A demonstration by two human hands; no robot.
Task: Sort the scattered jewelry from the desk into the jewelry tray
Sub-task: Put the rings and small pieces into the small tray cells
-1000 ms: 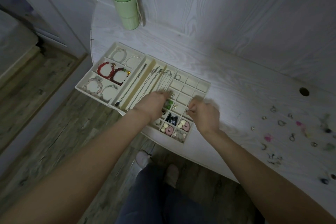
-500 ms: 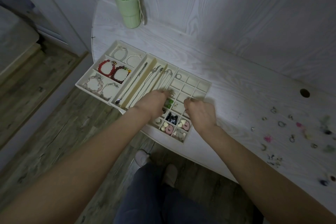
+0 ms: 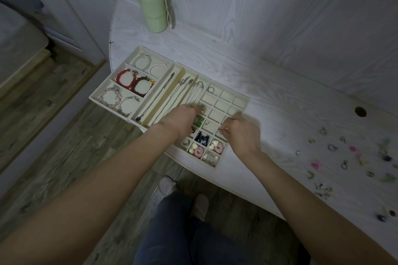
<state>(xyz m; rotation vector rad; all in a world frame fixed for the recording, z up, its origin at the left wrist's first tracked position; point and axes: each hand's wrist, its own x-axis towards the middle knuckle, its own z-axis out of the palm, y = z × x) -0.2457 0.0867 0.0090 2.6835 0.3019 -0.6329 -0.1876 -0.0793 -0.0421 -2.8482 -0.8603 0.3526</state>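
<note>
Hands both over jewelry tray's (image 3: pixel 241 101) small-cell section, left hand (image 3: pixel 179 121) curled, contents unclear, right hand (image 3: pixel 242 134) pinching a small silver piece (image 3: pixel 220 129); remaining scattered jewelry (image 3: pixel 344 163) lies well right on counter (image 3: pixel 280 97), nearer right hand.

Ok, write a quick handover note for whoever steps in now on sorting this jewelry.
Left hand: over the jewelry tray, fingers curled at a silver piece; grip unclear.
Right hand: at the grid's right edge, pinching a small silver item.
Done: bracelets and necklaces sit in their sections; several grid cells are filled.
Left: scattered jewelry lies on the desk to the right; far-side cells are free.
</note>
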